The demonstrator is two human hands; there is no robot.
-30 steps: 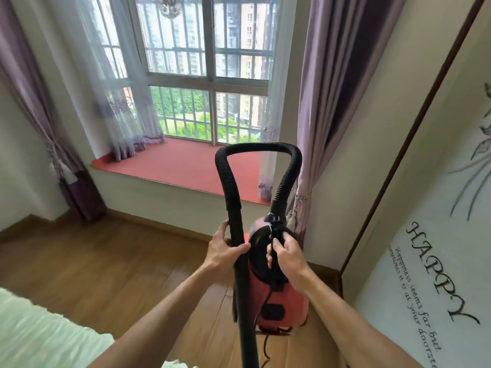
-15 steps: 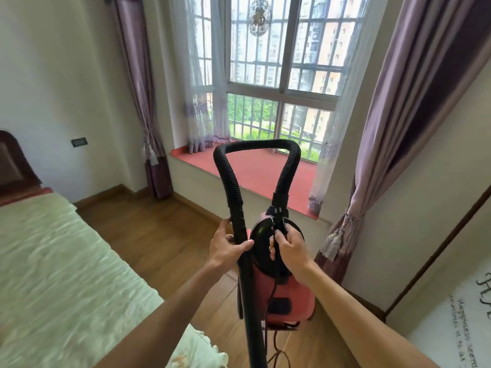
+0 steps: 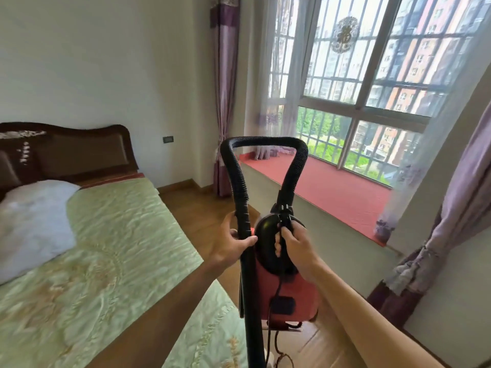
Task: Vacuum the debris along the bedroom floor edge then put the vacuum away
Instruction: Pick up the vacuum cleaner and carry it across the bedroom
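Note:
A red canister vacuum (image 3: 292, 296) with a black top hangs in front of me above the wooden floor (image 3: 202, 219). Its black ribbed hose (image 3: 265, 142) arches up from the top and runs down into a rigid black tube (image 3: 251, 301). My left hand (image 3: 232, 243) is wrapped around the tube just below the hose. My right hand (image 3: 295, 245) grips the black handle on top of the canister. A black cord (image 3: 273, 338) dangles below the body. The tube's nozzle end is out of view and no debris is visible.
A bed (image 3: 101, 248) with a green quilted cover, a white pillow (image 3: 32, 221) and a dark headboard fills the left. A red-topped window seat (image 3: 332, 187) runs along the right under a barred window, with purple curtains (image 3: 451, 221) at both ends. A narrow floor strip lies between bed and seat.
My view has swung left, from the right-hand wall and wardrobe door to the bed and headboard. Both hands keep the same hold on the vacuum, which has moved along with me.

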